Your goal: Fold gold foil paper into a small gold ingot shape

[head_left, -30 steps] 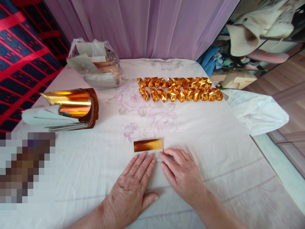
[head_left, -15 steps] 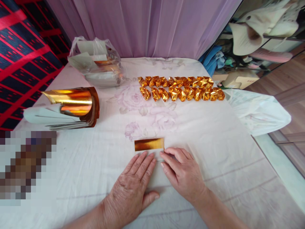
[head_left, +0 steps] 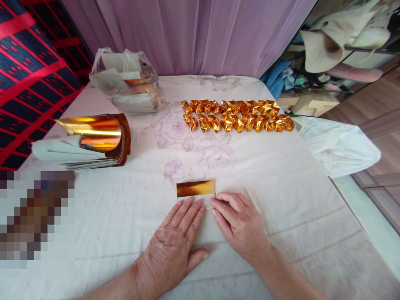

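Note:
A small sheet of gold foil paper (head_left: 196,188) lies on the tablecloth in front of me, with a gold strip at its far side and a pale strip nearer me. My left hand (head_left: 175,246) rests flat, fingertips pressing on the pale strip and thumb out to the side. At the paper's right end, my right hand (head_left: 242,225) has its thumb and forefinger close together on the edge, the other fingers bent. The near part of the sheet is hidden under my fingers. Farther back, several folded gold foil pieces (head_left: 237,123) stand in two rows.
Curled gold foil sheets (head_left: 96,133) are stacked on the left, with a plastic bag (head_left: 137,89) of more sheets behind them. A white plastic bag (head_left: 340,146) hangs by the table's right edge. A purple curtain (head_left: 193,37) closes off the back, beside a cluttered shelf (head_left: 346,50).
My right thumb has moved slightly up toward the forefinger at the paper's edge. The left hand and the paper have stayed almost still.

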`<state>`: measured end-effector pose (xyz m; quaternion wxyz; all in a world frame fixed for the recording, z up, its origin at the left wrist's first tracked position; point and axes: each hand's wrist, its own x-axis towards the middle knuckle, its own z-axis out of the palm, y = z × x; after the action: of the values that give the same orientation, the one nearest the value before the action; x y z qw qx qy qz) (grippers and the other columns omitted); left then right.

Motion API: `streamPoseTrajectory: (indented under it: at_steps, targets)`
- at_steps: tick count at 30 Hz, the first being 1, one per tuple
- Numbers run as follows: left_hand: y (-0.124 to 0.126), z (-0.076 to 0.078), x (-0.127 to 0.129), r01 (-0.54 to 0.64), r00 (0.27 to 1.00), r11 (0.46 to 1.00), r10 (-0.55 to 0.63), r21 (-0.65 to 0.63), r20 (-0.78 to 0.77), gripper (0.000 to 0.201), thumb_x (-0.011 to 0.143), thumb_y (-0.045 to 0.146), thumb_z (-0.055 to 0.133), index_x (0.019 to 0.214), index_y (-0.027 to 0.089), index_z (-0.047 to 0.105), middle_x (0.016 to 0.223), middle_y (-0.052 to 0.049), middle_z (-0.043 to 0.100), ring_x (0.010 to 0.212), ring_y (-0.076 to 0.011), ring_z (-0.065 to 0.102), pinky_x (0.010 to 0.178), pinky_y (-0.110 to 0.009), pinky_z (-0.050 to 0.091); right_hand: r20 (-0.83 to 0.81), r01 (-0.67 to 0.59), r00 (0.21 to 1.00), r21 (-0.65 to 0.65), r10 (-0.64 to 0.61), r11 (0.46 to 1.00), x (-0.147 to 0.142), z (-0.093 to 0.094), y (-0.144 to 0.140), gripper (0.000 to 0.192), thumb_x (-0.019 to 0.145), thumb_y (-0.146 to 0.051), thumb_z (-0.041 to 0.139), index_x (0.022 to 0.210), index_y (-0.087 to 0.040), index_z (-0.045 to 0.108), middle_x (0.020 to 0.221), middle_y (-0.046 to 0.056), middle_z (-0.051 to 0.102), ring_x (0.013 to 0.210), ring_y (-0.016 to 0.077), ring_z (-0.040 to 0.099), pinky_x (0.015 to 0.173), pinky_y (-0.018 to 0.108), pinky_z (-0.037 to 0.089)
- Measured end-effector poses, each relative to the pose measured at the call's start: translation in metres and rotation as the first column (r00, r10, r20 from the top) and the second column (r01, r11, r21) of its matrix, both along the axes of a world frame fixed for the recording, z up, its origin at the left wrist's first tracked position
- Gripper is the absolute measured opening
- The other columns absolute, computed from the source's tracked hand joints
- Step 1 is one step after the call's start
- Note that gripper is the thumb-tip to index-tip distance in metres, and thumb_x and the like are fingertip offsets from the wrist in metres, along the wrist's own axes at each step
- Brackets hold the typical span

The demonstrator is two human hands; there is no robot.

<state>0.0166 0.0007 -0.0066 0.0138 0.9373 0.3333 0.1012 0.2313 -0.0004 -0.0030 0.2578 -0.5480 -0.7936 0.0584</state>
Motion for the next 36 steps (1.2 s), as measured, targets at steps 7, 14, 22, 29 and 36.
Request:
streamPoseTrajectory:
  at_steps: [7,14,22,29,36]
  targets:
    - [-0.001,-0.002,0.001,-0.007,1.0,1.0,0.007,-0.013,-0.003,0.079,0.091,0.063,0.05,0.149,0.011,0.039,0.155,-0.011,0.042,0.143,-0.0296,0.036,0.117,-0.045,0.029,-0.064,0.055,0.996,-0.004,-0.055,0.998,-0.003,-0.002,0.004,0.017,0.095,-0.025,0.054,0.099,-0.022,0.07,0.097,0.006,0.068,0.089,0.0198,0.061,0.082,0.035,0.047]
    - [0.0,-0.003,0.0,-0.001,1.0,1.0,0.001,-0.006,0.008,0.079,0.09,0.063,0.051,0.148,0.011,0.04,0.155,-0.011,0.042,0.143,-0.0294,0.036,0.116,-0.044,0.031,-0.037,0.134,0.99,-0.06,-0.137,0.989,-0.011,-0.002,0.007,0.011,0.09,-0.031,0.061,0.087,-0.021,0.065,0.089,0.005,0.065,0.085,0.0208,0.059,0.078,0.035,0.043]
    - [0.0,-0.004,0.0,-0.004,1.0,1.0,0.004,-0.026,0.018,0.076,0.091,0.061,0.05,0.148,0.012,0.04,0.155,-0.012,0.041,0.144,-0.0295,0.035,0.116,-0.044,0.031,-0.003,0.166,0.986,-0.033,-0.166,0.986,-0.014,-0.003,0.008,0.005,0.085,-0.026,0.064,0.087,-0.021,0.063,0.088,0.004,0.064,0.084,0.0207,0.058,0.077,0.034,0.042]
    - [0.0,-0.005,-0.001,-0.01,1.0,1.0,0.011,-0.026,0.011,0.075,0.091,0.062,0.051,0.146,0.013,0.042,0.154,-0.012,0.043,0.142,-0.0292,0.037,0.115,-0.044,0.033,-0.043,0.113,0.992,-0.065,-0.115,0.992,-0.007,-0.003,0.008,0.007,0.085,-0.019,0.061,0.091,-0.022,0.065,0.092,0.005,0.065,0.088,0.0209,0.06,0.079,0.035,0.046]
    - [0.002,-0.002,-0.001,-0.004,1.0,1.0,0.004,0.014,0.007,0.074,0.089,0.061,0.054,0.143,0.012,0.047,0.152,-0.012,0.046,0.139,-0.0292,0.042,0.112,-0.044,0.036,-0.116,0.036,0.992,-0.097,-0.047,0.995,0.003,-0.005,0.01,0.018,0.089,-0.012,0.054,0.095,-0.022,0.067,0.096,0.006,0.067,0.089,0.0201,0.062,0.082,0.036,0.05]
